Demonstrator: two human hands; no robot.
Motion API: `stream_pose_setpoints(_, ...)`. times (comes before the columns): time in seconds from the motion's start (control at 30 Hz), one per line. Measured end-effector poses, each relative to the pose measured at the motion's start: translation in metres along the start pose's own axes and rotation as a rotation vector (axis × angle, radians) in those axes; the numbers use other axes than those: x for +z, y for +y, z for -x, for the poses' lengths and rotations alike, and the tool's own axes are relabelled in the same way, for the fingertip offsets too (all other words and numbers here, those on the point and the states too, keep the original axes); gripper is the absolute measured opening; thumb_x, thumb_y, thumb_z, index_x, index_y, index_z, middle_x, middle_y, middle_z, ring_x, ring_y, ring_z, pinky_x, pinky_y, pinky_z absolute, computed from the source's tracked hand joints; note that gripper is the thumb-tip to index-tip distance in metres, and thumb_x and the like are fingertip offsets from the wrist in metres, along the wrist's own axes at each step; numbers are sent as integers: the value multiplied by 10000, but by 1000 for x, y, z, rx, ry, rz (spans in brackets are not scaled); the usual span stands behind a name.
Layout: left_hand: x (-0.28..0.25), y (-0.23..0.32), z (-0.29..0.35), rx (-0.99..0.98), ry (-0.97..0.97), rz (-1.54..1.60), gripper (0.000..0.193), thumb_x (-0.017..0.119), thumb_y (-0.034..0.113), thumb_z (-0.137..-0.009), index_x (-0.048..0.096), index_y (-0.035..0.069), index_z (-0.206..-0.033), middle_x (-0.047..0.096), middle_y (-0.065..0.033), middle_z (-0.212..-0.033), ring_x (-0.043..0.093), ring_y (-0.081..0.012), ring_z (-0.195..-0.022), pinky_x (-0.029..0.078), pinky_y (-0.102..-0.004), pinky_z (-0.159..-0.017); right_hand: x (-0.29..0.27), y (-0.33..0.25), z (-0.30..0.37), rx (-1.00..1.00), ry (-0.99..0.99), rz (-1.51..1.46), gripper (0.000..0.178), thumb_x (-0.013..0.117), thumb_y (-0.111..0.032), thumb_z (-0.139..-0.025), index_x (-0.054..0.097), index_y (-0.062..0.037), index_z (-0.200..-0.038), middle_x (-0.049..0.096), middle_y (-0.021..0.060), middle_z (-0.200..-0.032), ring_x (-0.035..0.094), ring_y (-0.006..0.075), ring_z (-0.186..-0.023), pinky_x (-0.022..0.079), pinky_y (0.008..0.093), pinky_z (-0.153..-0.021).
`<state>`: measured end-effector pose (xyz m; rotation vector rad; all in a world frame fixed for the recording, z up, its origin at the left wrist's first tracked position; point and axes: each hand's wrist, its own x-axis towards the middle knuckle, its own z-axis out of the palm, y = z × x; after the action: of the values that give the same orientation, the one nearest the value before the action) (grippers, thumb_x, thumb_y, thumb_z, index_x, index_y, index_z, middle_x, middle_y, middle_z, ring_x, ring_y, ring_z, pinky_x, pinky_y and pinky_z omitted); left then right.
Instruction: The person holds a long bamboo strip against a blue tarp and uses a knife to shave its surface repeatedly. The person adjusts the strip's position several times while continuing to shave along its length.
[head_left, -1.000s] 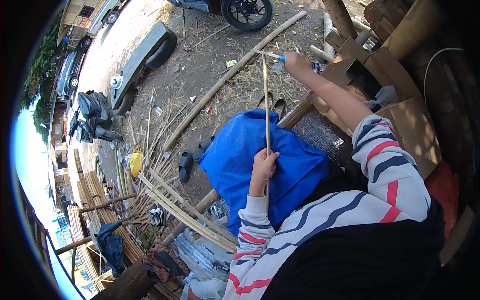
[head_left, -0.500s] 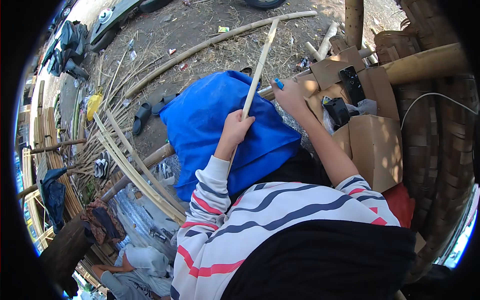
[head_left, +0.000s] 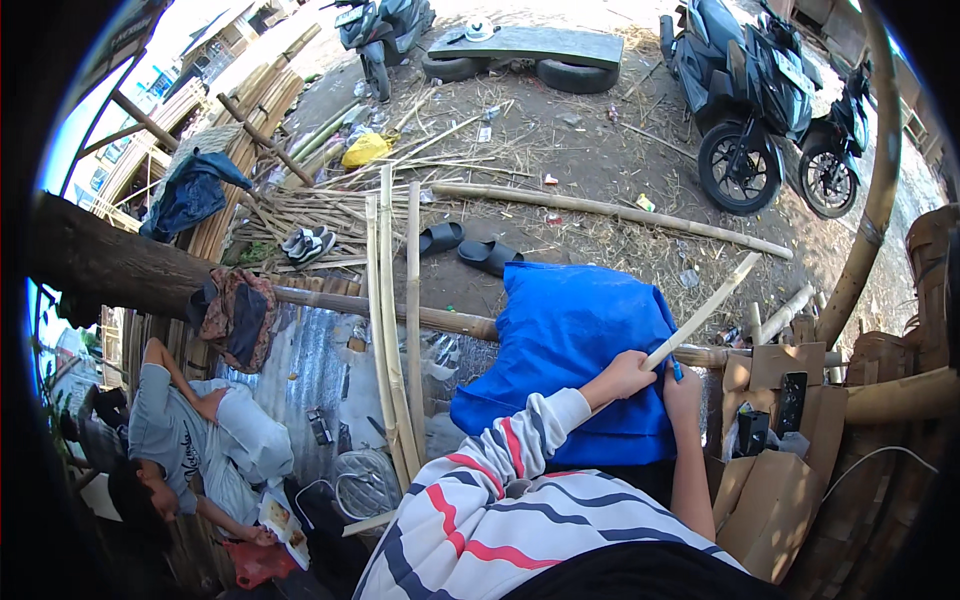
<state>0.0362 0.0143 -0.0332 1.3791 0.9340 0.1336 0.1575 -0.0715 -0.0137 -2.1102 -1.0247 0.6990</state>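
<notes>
My left hand (head_left: 630,376) is closed round a pale bamboo strip (head_left: 708,308), which slants up and to the right over my lap. Beside it my right hand (head_left: 683,396) is closed on a small blue-handled tool (head_left: 677,371); its working end is hidden, so I cannot tell its kind. The right fist is close to the strip, and whether the tool touches it is unclear. Under both hands a blue cloth (head_left: 585,325) covers my lap. Several longer bamboo strips (head_left: 388,340) lie on the left, apart from my hands.
An open cardboard box (head_left: 770,505) holding a dark phone (head_left: 792,400) stands at my right. A person (head_left: 215,440) sits on the left. Beyond a bamboo rail (head_left: 400,315) lie black sandals (head_left: 489,257), a long bamboo pole (head_left: 610,208) and parked motorbikes (head_left: 740,100).
The view has swung up and left, bringing the motorbikes and more of the seated person in. My right hand with the blue-handled tool has come closer to the left hand and strip.
</notes>
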Motion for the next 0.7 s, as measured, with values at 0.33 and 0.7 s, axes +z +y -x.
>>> stream_pose_setpoints(0.33, 11, -9, -7, 40, 53, 83, 193, 603, 199, -747, 609, 8, -767, 534, -89, -502, 539, -180, -403, 412, -326, -386, 4, -7, 2, -205, 47, 469, 176, 530, -157, -834, 601, 0, -800, 613, 230, -719, 592, 418, -678, 433, 501, -610)
stream_pose_setpoints(0.7, 10, -2, -9, -5, 48, 99, 188, 590, 198, -752, 615, 12, -761, 523, -94, -477, 524, -189, -386, 407, -333, -388, 0, -12, -8, -183, 61, 439, 182, 516, -161, -824, 610, -6, -835, 610, 230, -718, 596, 425, -706, 433, 505, -631)
